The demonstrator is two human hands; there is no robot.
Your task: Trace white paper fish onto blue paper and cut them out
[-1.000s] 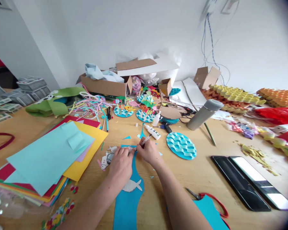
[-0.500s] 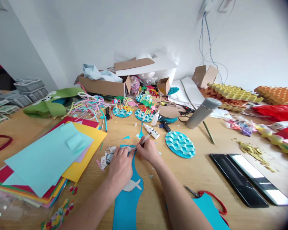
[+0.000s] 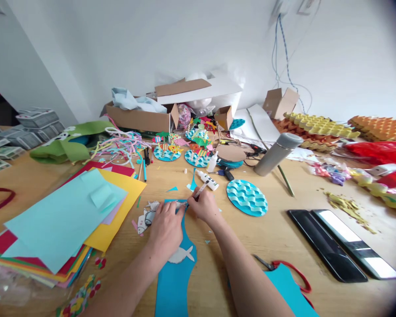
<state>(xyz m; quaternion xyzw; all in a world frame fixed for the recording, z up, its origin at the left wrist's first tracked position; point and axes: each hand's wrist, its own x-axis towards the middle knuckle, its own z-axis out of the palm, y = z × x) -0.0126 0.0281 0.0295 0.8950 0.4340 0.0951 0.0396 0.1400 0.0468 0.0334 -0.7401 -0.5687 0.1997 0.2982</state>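
Note:
My left hand (image 3: 167, 225) lies flat with its fingers stretched out, pressing a white paper cutout (image 3: 175, 203) onto the top of a blue paper sheet (image 3: 172, 293). Pinched in my right hand (image 3: 204, 206) is a slim pen (image 3: 203, 186), its tip down at the sheet's upper right edge beside my left fingertips. A white fish cutout (image 3: 182, 255) rests lower on the sheet, partly under my left hand. Left of that hand lie more white fish cutouts (image 3: 145, 220) with drawn black lines. A white bottle (image 3: 208, 180) lies just beyond my right hand.
Coloured paper sheets (image 3: 59, 215) are stacked at left. Red-handled scissors (image 3: 293, 269) lie under a blue scrap at lower right. A wavy blue disc (image 3: 247, 197), a grey flask (image 3: 277, 155) and two black-framed panels (image 3: 326, 246) stand or lie at right. Paper fish decorations (image 3: 198, 147) sit behind.
The view has shifted very slightly. Both hands stay in nearly the same place, the left pressing the cutout and the right with the pen at the paper's edge.

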